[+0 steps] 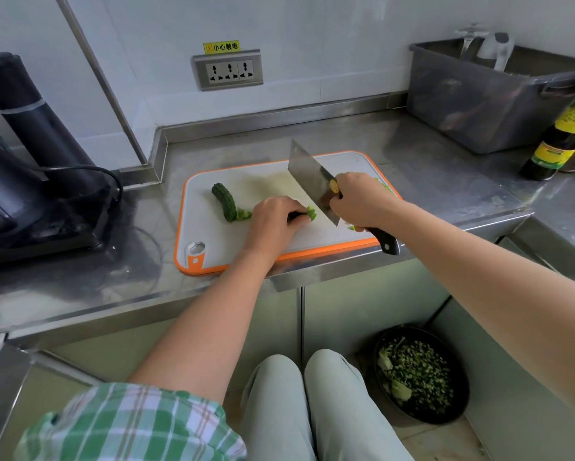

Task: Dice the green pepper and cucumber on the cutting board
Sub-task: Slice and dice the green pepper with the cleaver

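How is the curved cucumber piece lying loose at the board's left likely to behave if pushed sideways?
The cucumber is round-bodied, so it would probably roll, though its curve may make it pivot instead. Its bumpy skin likely gives fair hold; the cut end could slip on the smooth board.

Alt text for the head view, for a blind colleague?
The right hand holds a cleaver beside the left hand, which holds a cucumber piece on an orange-rimmed cutting board. Another cucumber chunk lies further left.

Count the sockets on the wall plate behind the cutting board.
3, side by side in one grey wall plate under the yellow warning sticker: left socket, middle socket, right socket. None looks hidden.
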